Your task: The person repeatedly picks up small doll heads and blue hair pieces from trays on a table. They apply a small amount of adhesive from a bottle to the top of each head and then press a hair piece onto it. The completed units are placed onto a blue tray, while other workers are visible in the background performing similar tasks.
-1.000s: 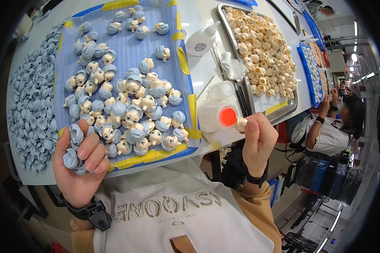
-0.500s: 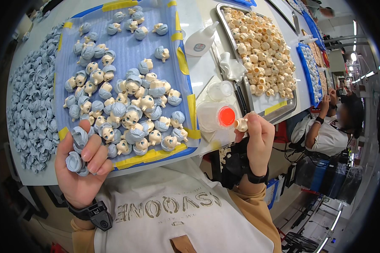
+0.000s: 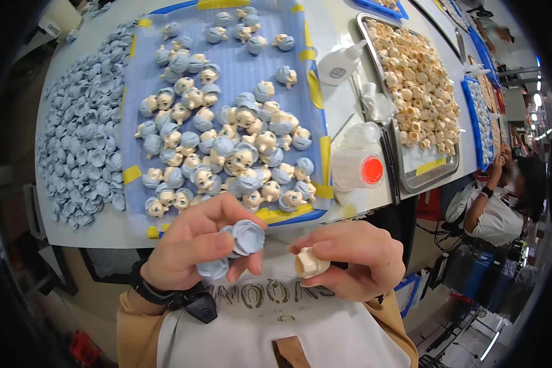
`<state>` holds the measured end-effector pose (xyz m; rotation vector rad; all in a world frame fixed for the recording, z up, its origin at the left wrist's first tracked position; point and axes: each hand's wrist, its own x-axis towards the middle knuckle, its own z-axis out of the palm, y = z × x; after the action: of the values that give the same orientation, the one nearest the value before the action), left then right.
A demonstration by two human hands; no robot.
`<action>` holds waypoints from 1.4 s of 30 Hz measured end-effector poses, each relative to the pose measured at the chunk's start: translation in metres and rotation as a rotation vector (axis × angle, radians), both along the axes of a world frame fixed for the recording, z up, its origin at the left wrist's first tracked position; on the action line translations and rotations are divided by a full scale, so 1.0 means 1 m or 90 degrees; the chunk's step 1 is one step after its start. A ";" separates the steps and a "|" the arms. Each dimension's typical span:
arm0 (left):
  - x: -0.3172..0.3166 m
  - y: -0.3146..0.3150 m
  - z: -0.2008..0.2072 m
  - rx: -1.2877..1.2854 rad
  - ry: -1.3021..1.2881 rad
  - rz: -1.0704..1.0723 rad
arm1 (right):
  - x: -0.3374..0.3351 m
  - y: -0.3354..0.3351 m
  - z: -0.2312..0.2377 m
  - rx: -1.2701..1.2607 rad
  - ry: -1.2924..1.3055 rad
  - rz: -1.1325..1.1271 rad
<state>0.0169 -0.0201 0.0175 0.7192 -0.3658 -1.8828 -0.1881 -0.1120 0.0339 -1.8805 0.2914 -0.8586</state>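
Note:
In front of my chest, my left hand [image 3: 202,242] is closed on several hollow light-blue doll hair pieces; one hair piece [image 3: 248,237] sits at the fingertips with its hollow side showing. My right hand [image 3: 362,254] pinches a cream doll head piece [image 3: 311,262], its round opening turned toward the left hand. A small gap separates the two parts. Beyond the hands, doll heads with blue hair [image 3: 239,161] lie crowded on a blue-lined tray [image 3: 227,73] edged with yellow tape.
Loose blue hair pieces [image 3: 86,141] are heaped at the left. At right stand a white squeeze bottle [image 3: 340,64], a clear container with a red-orange top [image 3: 371,170] and a metal tray [image 3: 432,178] of cream head pieces. A co-worker [image 3: 494,208] sits farther right.
Both hands have come together in front of my chest, the right moving leftward with the head piece. One hair piece now sits at my left fingertips. The view has shifted.

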 end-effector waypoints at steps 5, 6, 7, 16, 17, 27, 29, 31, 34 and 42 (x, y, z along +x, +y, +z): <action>-0.002 0.004 -0.001 -0.022 -0.036 -0.011 | 0.018 0.003 0.001 -0.129 0.008 -0.056; 0.000 0.004 -0.001 -0.026 -0.051 -0.024 | 0.020 0.004 0.001 -0.134 0.008 -0.064; 0.000 0.004 0.001 -0.032 -0.078 -0.027 | 0.021 0.004 0.000 -0.139 0.009 -0.070; -0.001 0.003 0.005 -0.031 -0.210 -0.084 | 0.021 0.003 -0.005 -0.276 0.060 -0.056; -0.001 0.002 0.005 -0.022 -0.185 -0.079 | 0.022 0.002 -0.004 -0.277 0.065 -0.062; 0.004 0.012 -0.008 -0.077 -0.317 -0.168 | 0.031 0.014 -0.008 -0.329 0.231 -0.135; 0.007 0.021 -0.013 -0.058 -0.266 -0.024 | 0.029 0.013 -0.018 -0.306 0.211 -0.151; 0.010 0.024 -0.013 -0.066 -0.154 0.146 | 0.029 0.008 -0.027 -0.295 0.180 -0.243; 0.016 0.020 0.001 -0.059 0.064 0.340 | 0.040 0.001 -0.034 -0.335 0.263 -0.317; 0.030 0.006 0.016 0.205 0.202 0.401 | -0.019 -0.003 0.012 -0.380 0.204 -0.292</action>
<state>0.0465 -0.0145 0.0336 0.6340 0.3441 -1.4212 -0.2069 -0.1147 0.0463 -2.5716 0.7501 -1.0181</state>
